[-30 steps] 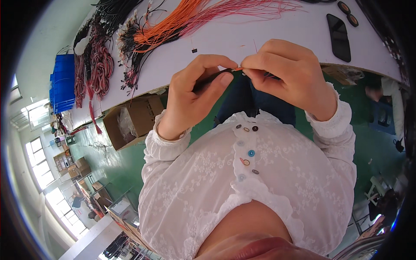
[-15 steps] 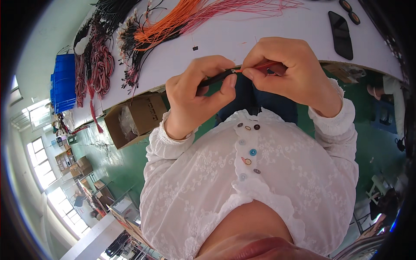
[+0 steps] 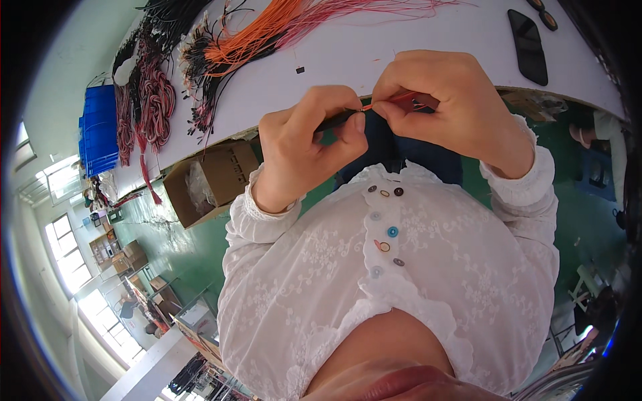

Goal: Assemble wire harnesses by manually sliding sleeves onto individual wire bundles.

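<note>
My left hand (image 3: 301, 147) pinches a dark, slim piece (image 3: 333, 121), perhaps a black cable or connector, between thumb and fingers. From the right, my right hand (image 3: 455, 110) grips thin red wire (image 3: 401, 99), whose tip meets the dark piece in the small gap between my fingertips. The joint itself is too small and covered to make out. Both hands are raised at the near edge of the white table (image 3: 334, 67), above my lap. Beyond my left hand, a small black connector (image 3: 299, 69) lies on the tabletop.
Orange wires (image 3: 261, 33), pink-red wires (image 3: 328, 21) and black leads spread across the far left. Coiled red-and-black cables (image 3: 155, 100) hang by blue bins (image 3: 99, 127). An open cardboard box (image 3: 231, 167) stands below the table edge. A black phone (image 3: 528, 48) lies far right.
My left hand has shifted slightly right, toward the right fingertips. The bright bit between my fingertips shows less than before. Both hands keep their grips.
</note>
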A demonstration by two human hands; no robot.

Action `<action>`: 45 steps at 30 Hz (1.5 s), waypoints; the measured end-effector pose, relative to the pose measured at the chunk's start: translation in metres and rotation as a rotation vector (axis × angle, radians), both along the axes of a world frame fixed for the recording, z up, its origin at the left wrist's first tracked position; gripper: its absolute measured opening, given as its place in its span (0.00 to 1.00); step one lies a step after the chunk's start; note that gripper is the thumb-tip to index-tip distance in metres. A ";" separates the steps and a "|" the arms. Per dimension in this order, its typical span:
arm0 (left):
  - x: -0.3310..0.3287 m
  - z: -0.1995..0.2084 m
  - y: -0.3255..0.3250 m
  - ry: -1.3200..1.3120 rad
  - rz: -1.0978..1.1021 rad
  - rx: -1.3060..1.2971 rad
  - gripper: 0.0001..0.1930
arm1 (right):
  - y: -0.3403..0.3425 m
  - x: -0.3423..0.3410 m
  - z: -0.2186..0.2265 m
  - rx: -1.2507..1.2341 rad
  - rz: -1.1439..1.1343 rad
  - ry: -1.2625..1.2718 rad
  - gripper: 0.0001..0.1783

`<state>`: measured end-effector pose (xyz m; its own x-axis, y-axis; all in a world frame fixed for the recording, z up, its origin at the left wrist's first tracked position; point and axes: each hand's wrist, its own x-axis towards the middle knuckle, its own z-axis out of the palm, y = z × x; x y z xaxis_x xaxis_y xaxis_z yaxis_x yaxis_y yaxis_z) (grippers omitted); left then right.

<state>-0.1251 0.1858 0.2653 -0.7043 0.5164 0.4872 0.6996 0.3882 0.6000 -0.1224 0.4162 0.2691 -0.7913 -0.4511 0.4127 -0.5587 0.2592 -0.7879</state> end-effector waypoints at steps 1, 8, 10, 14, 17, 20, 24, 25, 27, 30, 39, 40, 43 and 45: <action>0.001 0.000 0.001 0.037 0.016 -0.024 0.13 | 0.000 0.000 0.002 -0.002 0.002 -0.002 0.07; -0.002 -0.004 -0.005 -0.010 -0.033 -0.037 0.16 | 0.001 -0.001 0.004 0.108 0.005 0.138 0.06; -0.002 -0.007 -0.004 -0.028 -0.071 0.010 0.16 | 0.003 -0.001 0.005 0.107 0.013 0.137 0.06; 0.000 -0.010 -0.005 -0.121 -0.085 0.061 0.15 | 0.005 -0.002 0.008 0.114 0.009 0.083 0.06; 0.000 -0.008 -0.007 -0.106 -0.077 0.001 0.13 | 0.004 -0.002 0.005 0.119 0.007 0.096 0.06; -0.002 -0.007 -0.007 -0.196 -0.105 0.105 0.12 | 0.003 -0.003 0.005 0.116 0.015 0.103 0.05; -0.001 -0.004 -0.007 -0.130 -0.087 0.034 0.11 | 0.000 -0.004 -0.001 0.016 0.020 0.007 0.03; -0.001 -0.006 -0.007 -0.126 -0.066 0.032 0.11 | -0.003 -0.005 -0.006 0.017 0.019 0.005 0.03; -0.001 -0.010 -0.005 -0.117 -0.052 0.043 0.11 | -0.008 -0.003 -0.018 -0.015 -0.031 0.087 0.08; 0.000 -0.011 -0.002 -0.118 -0.029 0.071 0.10 | -0.015 0.011 -0.016 -0.046 -0.065 -0.142 0.20; -0.008 -0.009 -0.010 -0.002 -0.094 -0.059 0.09 | -0.026 0.003 -0.029 -0.143 0.067 -0.178 0.26; -0.009 -0.009 -0.010 0.031 -0.138 -0.058 0.09 | -0.028 0.001 -0.031 -0.143 0.069 -0.178 0.26; -0.006 -0.008 -0.004 0.070 0.032 -0.077 0.08 | -0.036 -0.003 -0.034 -0.178 0.058 -0.201 0.26; -0.007 -0.009 -0.003 0.123 0.016 -0.094 0.08 | -0.039 0.002 -0.031 -0.231 -0.022 -0.233 0.26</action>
<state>-0.1317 0.1827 0.2559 -0.6510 0.5525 0.5205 0.7586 0.4503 0.4709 -0.1200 0.3773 0.2378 -0.8849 -0.3487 0.3088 -0.3525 0.0682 -0.9333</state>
